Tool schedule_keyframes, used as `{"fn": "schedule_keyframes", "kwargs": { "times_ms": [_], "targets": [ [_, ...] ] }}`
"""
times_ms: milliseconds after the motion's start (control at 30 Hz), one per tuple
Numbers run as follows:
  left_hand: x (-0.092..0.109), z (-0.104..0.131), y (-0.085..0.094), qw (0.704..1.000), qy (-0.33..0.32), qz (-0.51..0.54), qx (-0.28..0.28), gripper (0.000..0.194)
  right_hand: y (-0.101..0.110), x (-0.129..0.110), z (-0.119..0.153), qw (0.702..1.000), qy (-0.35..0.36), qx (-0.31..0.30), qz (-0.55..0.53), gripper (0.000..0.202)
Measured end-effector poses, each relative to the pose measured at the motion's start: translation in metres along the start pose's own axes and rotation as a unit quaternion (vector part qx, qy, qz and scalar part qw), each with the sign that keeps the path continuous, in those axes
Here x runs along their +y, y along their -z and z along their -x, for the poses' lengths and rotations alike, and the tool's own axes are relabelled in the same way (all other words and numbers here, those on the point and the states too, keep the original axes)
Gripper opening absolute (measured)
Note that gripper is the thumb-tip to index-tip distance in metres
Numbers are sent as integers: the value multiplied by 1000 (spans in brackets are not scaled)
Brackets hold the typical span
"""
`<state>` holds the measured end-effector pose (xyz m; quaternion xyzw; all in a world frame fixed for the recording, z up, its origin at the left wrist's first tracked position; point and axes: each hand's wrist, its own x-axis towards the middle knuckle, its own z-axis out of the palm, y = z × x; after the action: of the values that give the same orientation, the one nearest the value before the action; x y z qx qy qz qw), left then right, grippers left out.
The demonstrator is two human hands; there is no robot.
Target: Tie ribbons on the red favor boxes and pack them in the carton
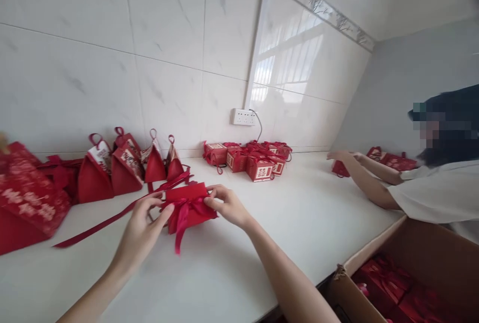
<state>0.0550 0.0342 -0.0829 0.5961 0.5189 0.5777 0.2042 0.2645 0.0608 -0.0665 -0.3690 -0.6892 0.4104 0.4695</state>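
A small red gift box [187, 193] with a ribbon bow [184, 207] across its front is between my two hands, over the white tabletop. My left hand [148, 216] pinches its left side, with the thumb at the bow's left loop. On the other side, my right hand [227, 204] grips the right end near the other loop. One tail of the bow hangs down in front. Behind the box, a long dark red ribbon [101, 224] lies across the table to the left.
Several red peaked gift bags [95, 173] line the wall at left. A cluster of red boxes [258, 166] sits behind, below a wall socket [244, 117]. At right, a co-worker's hands [342, 157] hold a red box beside a cardboard carton [374, 243] of red boxes.
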Motion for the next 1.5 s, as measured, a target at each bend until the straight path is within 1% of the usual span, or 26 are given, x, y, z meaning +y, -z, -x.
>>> {"fn": "schedule_keyframes", "kwargs": {
  "times_ms": [133,233,333,567,667,800,1000,1133,1200,1233,1267,1333,1367,1400,1433,1500],
  "targets": [
    [4,4,2,997,47,36,-45,30,1,0,4,1000,-10,-11,15,37],
    [10,6,4,993,44,79,-71,23,3,-1,8,999,-27,-21,23,37],
    [12,7,6,988,36,112,-98,22,6,-3,10,998,-45,-45,6,36],
    [6,9,6,986,35,130,-96,24,10,-9,13,996,-57,-70,-26,33],
    [5,8,5,986,41,120,-104,26,9,-10,12,993,-65,-80,-65,32],
    [6,8,4,988,30,91,-120,26,10,-10,11,990,-79,-71,-97,33],
    [7,8,3,990,12,52,-131,29,11,-9,10,989,-80,-74,-104,33],
    [7,9,4,990,25,50,-132,31,13,-6,9,991,-67,-77,-88,35],
    [8,9,5,990,33,54,-126,31,15,-4,9,993,-49,-86,-68,35],
    [8,9,5,991,33,54,-119,31,15,-3,9,993,-39,-97,-53,41],
    [8,9,6,992,31,52,-112,31,15,-3,9,993,-31,-112,-33,54],
    [10,8,6,993,27,53,-106,33,14,-2,11,989,-21,-145,18,88],
    [10,7,6,992,30,60,-107,34,13,-3,12,986,-18,-157,43,98],
    [11,6,6,991,38,73,-110,34,12,-4,13,984,-15,-164,65,102],
    [11,6,6,988,50,91,-115,35,11,-5,14,983,-11,-165,81,102],
    [11,4,6,980,78,139,-120,34,9,-7,15,983,2,-159,94,97]
  ]
}}
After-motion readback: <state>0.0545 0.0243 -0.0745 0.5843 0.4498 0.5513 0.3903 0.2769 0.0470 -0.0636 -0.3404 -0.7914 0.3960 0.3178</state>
